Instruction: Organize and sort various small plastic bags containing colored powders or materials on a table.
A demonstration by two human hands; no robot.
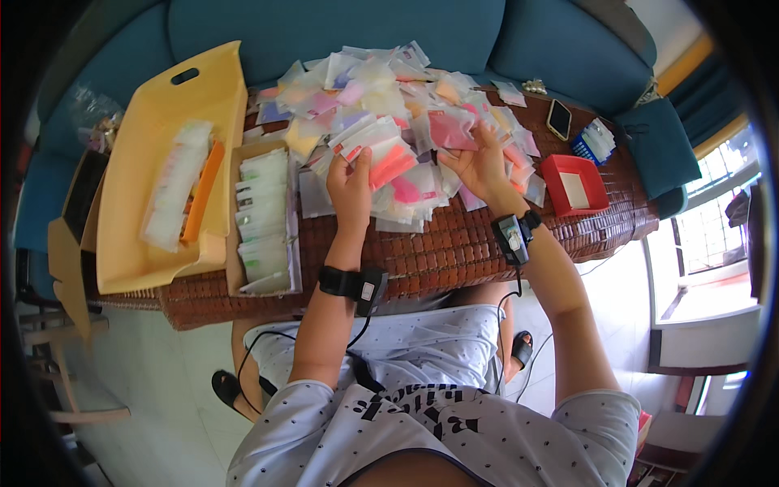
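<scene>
In front of me a big pile of small translucent plastic packets (371, 91) with pink, yellow, purple and orange contents covers the middle of the table. My left hand (351, 182) pinches a small fan of packets (374, 143) with coral-pink contents, thumb on top. To its right, my right hand (481, 161) lies palm up with fingers spread at a dark pink packet (451, 129); whether it grips that packet cannot be told. Each wrist bears a strapped device with a cable. Left of the pile stands an open cardboard box (234, 243) with a row of upright packets (263, 213).
A yellow plastic bin (131, 182) with packets and an orange strip stands at the left. Rightward are a red tray (551, 182), a blue basket (582, 150) with packets and a phone (558, 120). A teal sofa (335, 24) borders the brown woven table cover (426, 255).
</scene>
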